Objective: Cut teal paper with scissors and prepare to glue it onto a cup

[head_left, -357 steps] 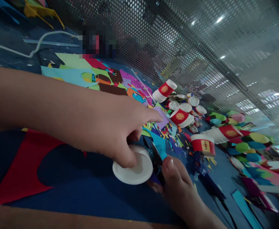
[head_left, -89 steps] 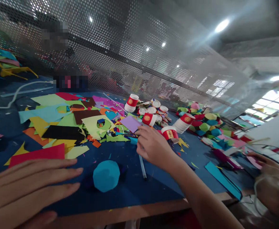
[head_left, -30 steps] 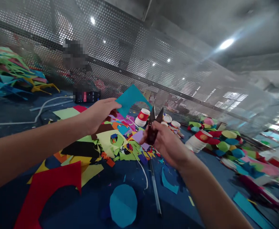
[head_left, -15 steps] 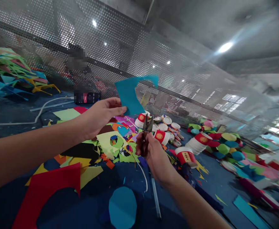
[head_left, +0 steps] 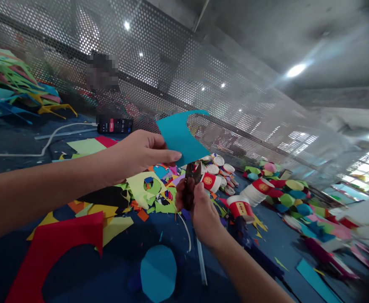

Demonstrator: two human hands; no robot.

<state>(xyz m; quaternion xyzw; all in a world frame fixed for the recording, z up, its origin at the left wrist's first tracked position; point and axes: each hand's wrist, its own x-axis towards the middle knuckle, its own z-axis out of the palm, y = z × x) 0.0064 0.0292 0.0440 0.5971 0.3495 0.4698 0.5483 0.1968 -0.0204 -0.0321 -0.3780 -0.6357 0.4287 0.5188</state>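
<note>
Between its thumb and fingers my left hand (head_left: 143, 151) pinches a sheet of blue paper (head_left: 178, 136) with a large curved cut-out on its right side. My right hand (head_left: 201, 206) grips a pair of scissors (head_left: 191, 176), blades pointing up. The blade tips reach the paper's lower edge, partly hidden behind it. A rounded blue paper cut-out (head_left: 158, 273) lies on the dark blue table (head_left: 108, 273) below my hands. To its left rests a red paper offcut (head_left: 67, 235) with a curved notch.
Scraps of coloured paper (head_left: 146, 189) cover the middle. Red and white paper cups (head_left: 241, 208) stand to the right, near a dark blue glue gun (head_left: 256, 248). A phone (head_left: 115, 125) with a white cable leans against the perforated metal screen (head_left: 159, 63). Offcuts (head_left: 14, 84) are heaped at far left.
The blue paper has tilted and come lower, its bottom edge now meeting the scissors. My left thumb has moved right, closer to the blades. The view has shifted slightly.
</note>
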